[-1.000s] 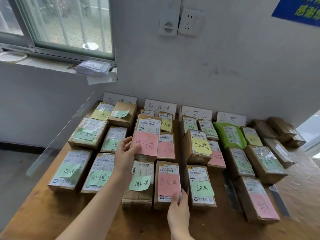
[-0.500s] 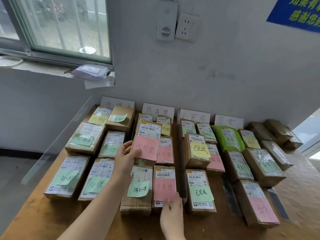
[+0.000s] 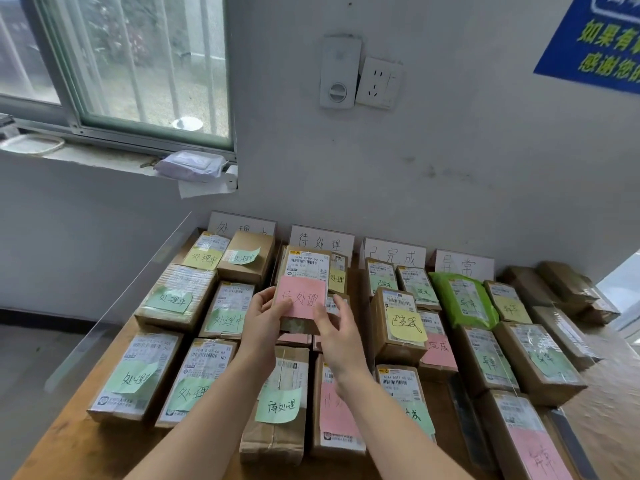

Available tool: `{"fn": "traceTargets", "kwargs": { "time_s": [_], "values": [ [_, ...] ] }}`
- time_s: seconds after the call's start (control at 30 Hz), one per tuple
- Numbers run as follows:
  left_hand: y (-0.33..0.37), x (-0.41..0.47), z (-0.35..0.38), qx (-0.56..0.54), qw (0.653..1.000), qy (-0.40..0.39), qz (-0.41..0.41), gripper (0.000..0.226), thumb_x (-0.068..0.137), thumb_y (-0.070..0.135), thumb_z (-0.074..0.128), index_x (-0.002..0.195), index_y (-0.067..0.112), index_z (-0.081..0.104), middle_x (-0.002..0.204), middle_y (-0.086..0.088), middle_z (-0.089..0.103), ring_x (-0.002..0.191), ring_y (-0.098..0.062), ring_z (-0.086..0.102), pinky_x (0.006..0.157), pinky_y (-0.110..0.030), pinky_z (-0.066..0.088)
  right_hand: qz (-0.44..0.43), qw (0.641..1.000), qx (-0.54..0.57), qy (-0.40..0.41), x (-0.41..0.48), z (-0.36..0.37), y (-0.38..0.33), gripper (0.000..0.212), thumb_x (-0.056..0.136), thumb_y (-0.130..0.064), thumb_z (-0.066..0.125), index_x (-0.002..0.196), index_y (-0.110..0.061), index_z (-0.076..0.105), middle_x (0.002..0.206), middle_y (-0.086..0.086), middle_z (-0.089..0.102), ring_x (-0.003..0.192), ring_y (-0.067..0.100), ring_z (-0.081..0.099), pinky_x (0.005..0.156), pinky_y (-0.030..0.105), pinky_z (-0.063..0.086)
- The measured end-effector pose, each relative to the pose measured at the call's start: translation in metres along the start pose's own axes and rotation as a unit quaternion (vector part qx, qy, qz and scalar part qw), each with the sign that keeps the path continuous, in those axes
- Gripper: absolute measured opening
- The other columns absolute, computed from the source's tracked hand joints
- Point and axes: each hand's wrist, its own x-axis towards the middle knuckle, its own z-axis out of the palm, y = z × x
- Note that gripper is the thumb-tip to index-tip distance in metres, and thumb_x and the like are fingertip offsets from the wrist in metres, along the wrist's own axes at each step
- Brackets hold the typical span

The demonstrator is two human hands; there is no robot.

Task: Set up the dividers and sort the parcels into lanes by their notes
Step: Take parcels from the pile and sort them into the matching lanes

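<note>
Brown parcels with coloured notes lie in rows on the wooden table [image 3: 62,448]. In the second lane, my left hand [image 3: 265,315] and my right hand [image 3: 334,329] hold a parcel with a pink note [image 3: 304,289] from both sides; its near end sits on the parcels below. Four white lane signs stand against the wall, among them the second sign [image 3: 322,241]. A clear divider [image 3: 114,306] stands along the table's left edge. Dark strips [image 3: 467,424] lie between the right-hand lanes.
Plain parcels without notes [image 3: 561,285] are piled at the far right. A window sill with a white packet [image 3: 189,165] is at the upper left. A socket [image 3: 377,83] is on the wall above the table.
My right hand left the near pink-note parcel and moved up to the right side of the parcel that my left hand holds. That parcel shifted slightly away from me.
</note>
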Motion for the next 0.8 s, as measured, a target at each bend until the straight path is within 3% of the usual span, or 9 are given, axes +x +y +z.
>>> {"fn": "traceTargets", "kwargs": {
  "time_s": [0.17, 0.27, 0.33, 0.4, 0.43, 0.5, 0.6, 0.7, 0.8],
  "values": [
    [0.004, 0.029, 0.014, 0.03, 0.999, -0.008, -0.01, 0.033, 0.096, 0.008, 0.055, 0.128, 0.011, 0.05, 0.113, -0.013, 0.066, 0.096, -0.026, 0.066, 0.074, -0.036, 0.057, 0.013, 1.0, -0.012, -0.008, 0.043, -0.008, -0.008, 0.047, 0.097, -0.032, 0.059, 0.141, -0.032, 0.042, 0.123, -0.008, 0.055, 0.094, 0.006, 0.058, 0.066, 0.018, 0.05],
    [0.003, 0.056, 0.025, 0.104, 0.994, 0.013, -0.017, 0.023, 0.099, 0.017, 0.051, 0.12, 0.022, 0.057, 0.112, -0.009, 0.067, 0.098, -0.025, 0.066, 0.081, -0.042, 0.057, 0.017, 0.999, -0.036, -0.008, 0.076, -0.011, -0.012, 0.045, 0.099, -0.031, 0.056, 0.142, -0.03, 0.042, 0.124, -0.008, 0.051, 0.097, 0.009, 0.056, 0.065, 0.019, 0.051],
    [0.004, 0.074, 0.032, 0.196, 0.98, 0.04, -0.005, 0.018, 0.097, 0.023, 0.05, 0.098, 0.035, 0.063, 0.11, -0.007, 0.067, 0.102, -0.026, 0.064, 0.09, -0.048, 0.055, 0.018, 0.997, -0.066, -0.018, 0.099, -0.012, -0.014, 0.043, 0.1, -0.029, 0.055, 0.14, -0.032, 0.042, 0.122, -0.011, 0.048, 0.092, 0.006, 0.056, 0.064, 0.016, 0.05],
    [0.0, 0.098, 0.035, 0.278, 0.959, 0.052, 0.018, 0.02, 0.094, 0.026, 0.049, 0.09, 0.039, 0.063, 0.115, -0.008, 0.064, 0.101, -0.023, 0.064, 0.087, -0.045, 0.057, 0.014, 0.995, -0.099, -0.02, 0.125, -0.012, -0.012, 0.043, 0.099, -0.028, 0.056, 0.14, -0.032, 0.044, 0.134, -0.008, 0.052, 0.109, 0.01, 0.056, 0.083, 0.024, 0.053],
    [-0.001, 0.109, 0.037, 0.313, 0.948, 0.053, 0.028, 0.019, 0.094, 0.025, 0.048, 0.095, 0.037, 0.063, 0.117, -0.009, 0.062, 0.098, -0.022, 0.064, 0.082, -0.041, 0.058, 0.012, 0.993, -0.118, -0.022, 0.138, -0.011, -0.01, 0.044, 0.099, -0.027, 0.056, 0.141, -0.03, 0.045, 0.139, -0.005, 0.051, 0.119, 0.015, 0.053, 0.091, 0.028, 0.05],
    [-0.001, 0.131, 0.039, 0.398, 0.914, 0.059, 0.05, 0.021, 0.096, 0.024, 0.047, 0.109, 0.027, 0.063, 0.115, -0.008, 0.059, 0.091, -0.02, 0.063, 0.078, -0.038, 0.057, 0.013, 0.989, -0.146, -0.031, 0.16, -0.008, -0.008, 0.045, 0.099, -0.025, 0.055, 0.143, -0.027, 0.045, 0.142, -0.003, 0.051, 0.123, 0.017, 0.051, 0.089, 0.028, 0.046],
    [0.002, 0.152, 0.044, 0.507, 0.855, 0.072, 0.081, 0.017, 0.099, 0.022, 0.044, 0.104, 0.013, 0.058, 0.105, -0.008, 0.054, 0.084, -0.018, 0.055, 0.073, -0.031, 0.045, 0.013, 0.985, -0.168, -0.043, 0.19, -0.002, -0.004, 0.045, 0.099, -0.022, 0.054, 0.143, -0.028, 0.045, 0.141, -0.003, 0.053, 0.113, 0.013, 0.051, 0.091, 0.031, 0.048],
    [0.003, 0.166, 0.049, 0.59, 0.797, 0.087, 0.092, 0.007, 0.096, 0.015, 0.046, 0.091, 0.012, 0.05, 0.1, -0.009, 0.053, 0.081, -0.019, 0.049, 0.067, -0.027, 0.037, 0.008, 0.981, -0.186, -0.048, 0.211, 0.004, 0.001, 0.044, 0.098, -0.02, 0.056, 0.141, -0.027, 0.049, 0.14, -0.003, 0.055, 0.124, 0.016, 0.052, 0.095, 0.031, 0.046],
    [0.001, 0.172, 0.056, 0.664, 0.739, 0.069, 0.09, 0.013, 0.093, 0.009, 0.048, 0.105, 0.008, 0.054, 0.11, -0.01, 0.055, 0.088, -0.022, 0.051, 0.07, -0.028, 0.037, -0.004, 0.976, -0.211, -0.056, 0.222, 0.007, 0.009, 0.04, 0.097, -0.02, 0.059, 0.136, -0.024, 0.054, 0.135, -0.003, 0.058, 0.125, 0.016, 0.053, 0.09, 0.025, 0.043]
  ]
}}
